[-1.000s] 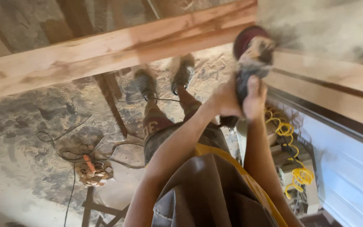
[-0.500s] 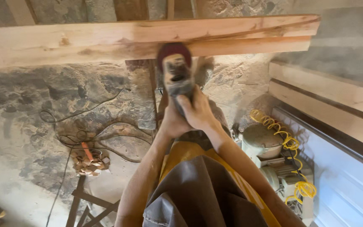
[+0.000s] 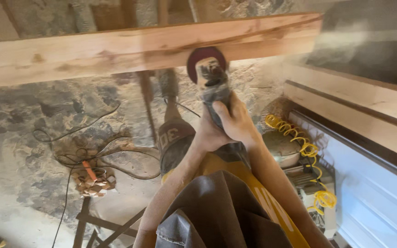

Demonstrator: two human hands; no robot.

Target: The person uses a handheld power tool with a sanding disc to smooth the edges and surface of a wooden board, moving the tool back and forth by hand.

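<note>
Sander [image 3: 210, 82], clamped in both hands' fingers [image 3: 228, 120], has slid back left along the beam [image 3: 116, 50] since a second ago; dust drifts right, so sanding continues.

No packages, signs or screens in view; only printed marks on clothing: pale numerals on the dark reddish-brown fabric shorts leg [image 3: 173, 136], just left of the forearms, centre frame; faint light lettering on the mustard-yellow cloth shirt [image 3: 272, 202], lower right of centre, partly hidden under a grey fabric fold [image 3: 217, 211]; lettering blurred
</note>
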